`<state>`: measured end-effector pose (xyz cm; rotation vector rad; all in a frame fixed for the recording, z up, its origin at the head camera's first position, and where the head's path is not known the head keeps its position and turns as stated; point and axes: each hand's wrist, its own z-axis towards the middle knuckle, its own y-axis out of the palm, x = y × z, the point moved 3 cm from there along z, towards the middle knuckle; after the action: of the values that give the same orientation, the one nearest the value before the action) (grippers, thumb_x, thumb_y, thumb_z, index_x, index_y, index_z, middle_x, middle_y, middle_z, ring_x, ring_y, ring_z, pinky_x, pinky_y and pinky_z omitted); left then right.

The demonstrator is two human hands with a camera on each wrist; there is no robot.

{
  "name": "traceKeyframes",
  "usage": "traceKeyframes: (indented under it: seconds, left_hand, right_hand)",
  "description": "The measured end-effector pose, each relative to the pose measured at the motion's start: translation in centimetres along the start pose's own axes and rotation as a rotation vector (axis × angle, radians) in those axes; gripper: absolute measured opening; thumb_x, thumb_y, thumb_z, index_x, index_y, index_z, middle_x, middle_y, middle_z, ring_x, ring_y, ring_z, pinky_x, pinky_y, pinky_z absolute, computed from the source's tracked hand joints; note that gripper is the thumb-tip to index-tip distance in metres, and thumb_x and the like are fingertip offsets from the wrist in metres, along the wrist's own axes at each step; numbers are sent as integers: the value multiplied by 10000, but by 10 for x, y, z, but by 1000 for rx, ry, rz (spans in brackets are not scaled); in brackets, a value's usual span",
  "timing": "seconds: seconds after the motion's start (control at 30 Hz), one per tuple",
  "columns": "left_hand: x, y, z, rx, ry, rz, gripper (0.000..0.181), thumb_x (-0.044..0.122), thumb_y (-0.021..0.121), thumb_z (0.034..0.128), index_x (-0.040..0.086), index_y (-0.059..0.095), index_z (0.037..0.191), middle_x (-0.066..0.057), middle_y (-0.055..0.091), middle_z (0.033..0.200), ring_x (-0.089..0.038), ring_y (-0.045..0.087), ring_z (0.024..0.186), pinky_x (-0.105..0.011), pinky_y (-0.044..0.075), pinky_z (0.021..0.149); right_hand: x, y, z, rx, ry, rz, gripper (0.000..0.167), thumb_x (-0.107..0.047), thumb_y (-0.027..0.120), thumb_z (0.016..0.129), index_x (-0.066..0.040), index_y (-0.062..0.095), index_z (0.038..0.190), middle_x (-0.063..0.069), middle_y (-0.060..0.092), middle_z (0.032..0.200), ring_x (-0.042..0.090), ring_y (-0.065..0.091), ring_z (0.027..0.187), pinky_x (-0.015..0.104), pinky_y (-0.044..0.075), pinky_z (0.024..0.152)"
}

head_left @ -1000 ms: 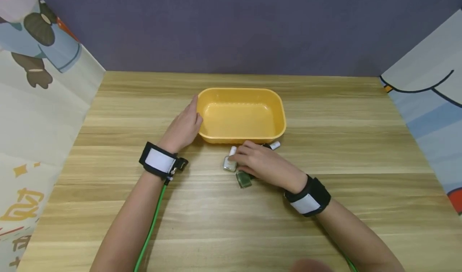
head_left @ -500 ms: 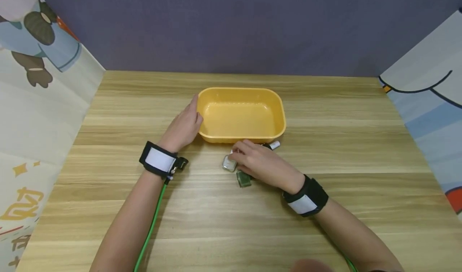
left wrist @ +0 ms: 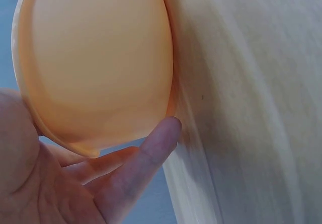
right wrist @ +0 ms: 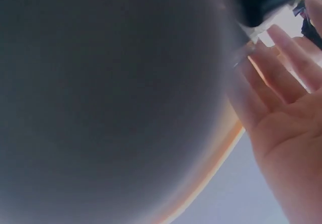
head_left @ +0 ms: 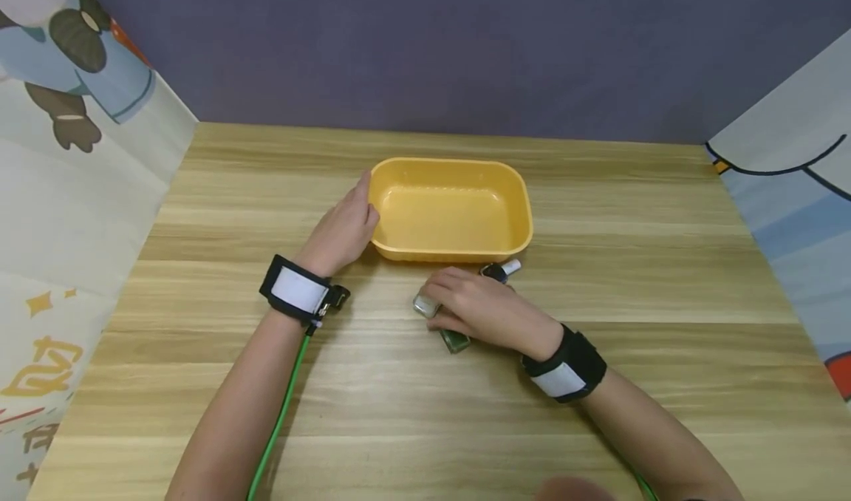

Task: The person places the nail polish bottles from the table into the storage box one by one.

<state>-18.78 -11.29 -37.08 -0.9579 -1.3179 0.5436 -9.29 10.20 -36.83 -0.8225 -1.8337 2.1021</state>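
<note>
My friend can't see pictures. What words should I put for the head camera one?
A person's left hand holds the left end of a yellow tub on a wooden table. The right hand partly covers a clear bottle and a green bottle in front. A dark bottle with a white cap lies nearby.

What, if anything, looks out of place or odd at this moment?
I see nothing spilled or damaged: the yellow basin sits upright, with small bottles near its front side. The oddity is in the right wrist view, where a large dark blur covers much of the picture; I cannot tell what it is.
</note>
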Motion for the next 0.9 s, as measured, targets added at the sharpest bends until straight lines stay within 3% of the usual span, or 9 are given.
traceKeyframes:
  seconds: [0.13,0.37,0.63,0.8,0.9]
  left_hand:
    - [1,-2,2,3,1,5,638,224,288,1041,7,38,1586,-211,234,1611,-329,284,1466,-463,255,1190]
    - [1,-3,1,6,-11,2,638,220,289,1041,10,35,1587,-206,229,1613,-333,283,1466,-460,252,1192]
    - [-1,0,0,-4,-12,-6,644,206,302,1045,19,9,1588,-217,251,1602,-343,369,1421,-468,304,1166]
    - [1,0,-2,0,-18,0,646,203,312,1043,24,17,1590,-232,322,1571,-333,576,1145,-469,453,1022]
    - [2,-1,-2,-3,-15,-2,648,205,311,1043,23,15,1590,-239,355,1553,-308,596,892,-443,502,858]
  right_hand:
    - [1,0,0,-1,26,-5,391,-378,682,930,-102,672,1208,15,671,1107,125,614,1007,285,542,848]
    - [2,0,3,0,26,-37,404,-386,675,935,-108,669,1228,18,680,1076,137,623,967,294,548,809]
    - [1,-5,10,-108,0,-57,381,-371,704,913,-140,679,1215,8,655,1032,161,598,934,319,545,791]
    - [-1,-5,14,-130,4,-91,354,-366,719,901,-162,685,1188,6,630,990,165,575,906,309,542,767]
    - [-2,-3,16,-123,-6,-146,336,-368,722,899,-165,692,1165,3,625,961,155,573,889,287,544,749]
